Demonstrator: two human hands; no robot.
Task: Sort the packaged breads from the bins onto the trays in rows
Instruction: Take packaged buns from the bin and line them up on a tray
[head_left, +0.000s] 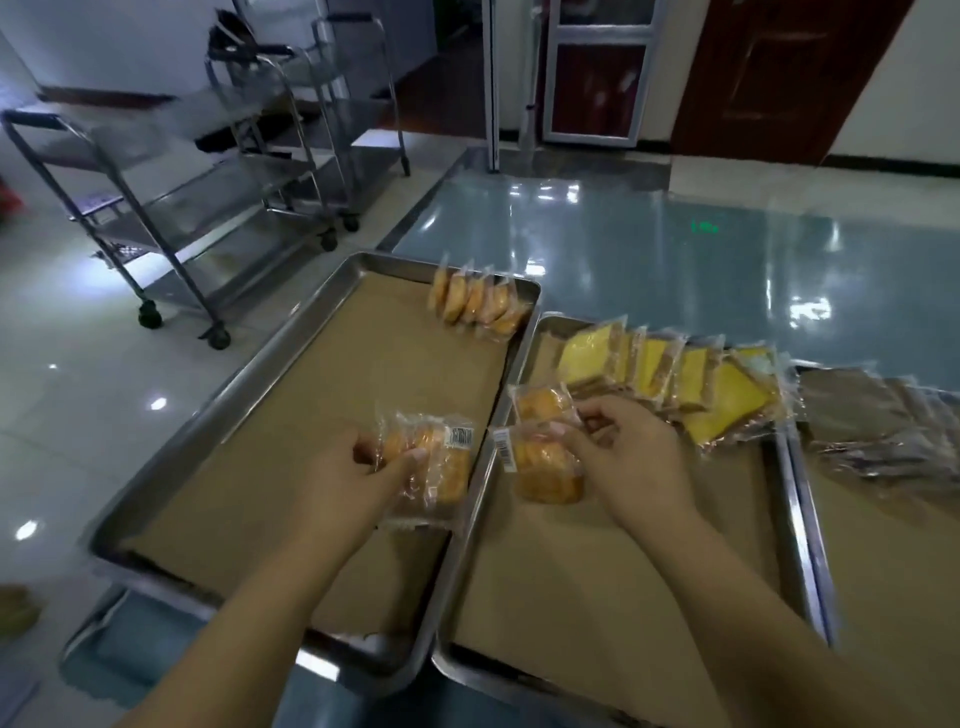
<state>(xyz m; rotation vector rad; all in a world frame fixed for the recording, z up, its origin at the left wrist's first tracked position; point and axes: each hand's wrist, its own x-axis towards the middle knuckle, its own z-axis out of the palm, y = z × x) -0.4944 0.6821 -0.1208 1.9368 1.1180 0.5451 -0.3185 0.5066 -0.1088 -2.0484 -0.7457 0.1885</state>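
Over the left paper-lined steel tray (337, 374) the left hand (358, 470) grips a bundle of clear-wrapped golden round breads (436, 462), while the right hand (631, 460) pinches two similar packets (545, 467) above the neighbouring steel tray (571, 597) on the bench (675, 249).

I read the steel left tray (291, 441) as open save a row of orange round bread packets (475, 304) at its far right corner. The steel middle tray (571, 597) is open in its near half; yellow square bread packets (670, 379) block its far end. Left hand (358, 478) and right hand (634, 462), gripping more orange packets (545, 473), crowd the rim (467, 545) between. Beyond, the glossy blue-grey surface (675, 234) lies open.
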